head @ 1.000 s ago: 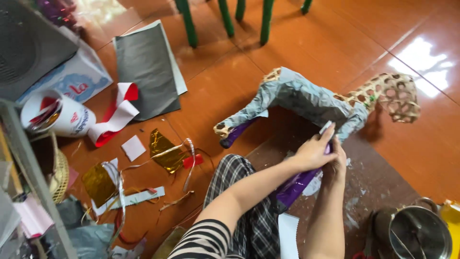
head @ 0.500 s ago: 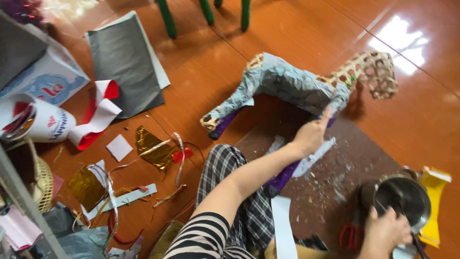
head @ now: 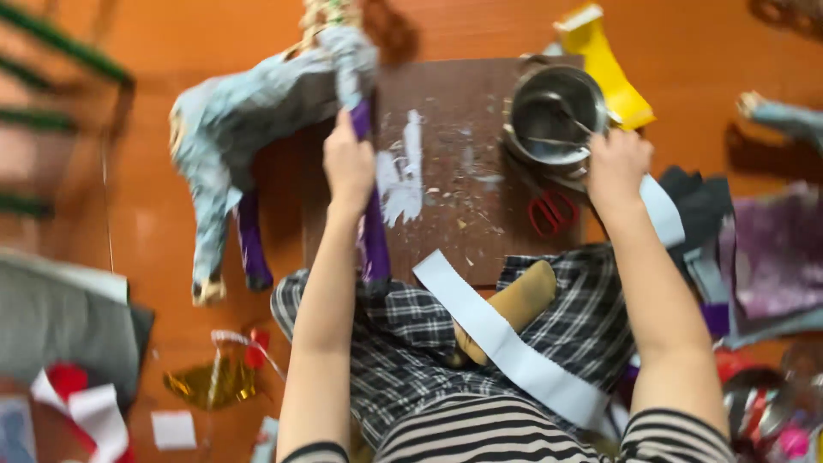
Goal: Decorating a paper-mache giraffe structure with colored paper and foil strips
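A single head-worn camera looked almost straight down from the seated person's own viewpoint, close above the lap. Both forearms entered from the bottom edge, reaching away from the lens over the polished orange floor [head: 171, 257] and the brown rectangular board [head: 446, 171]. The frame was motion-blurred.
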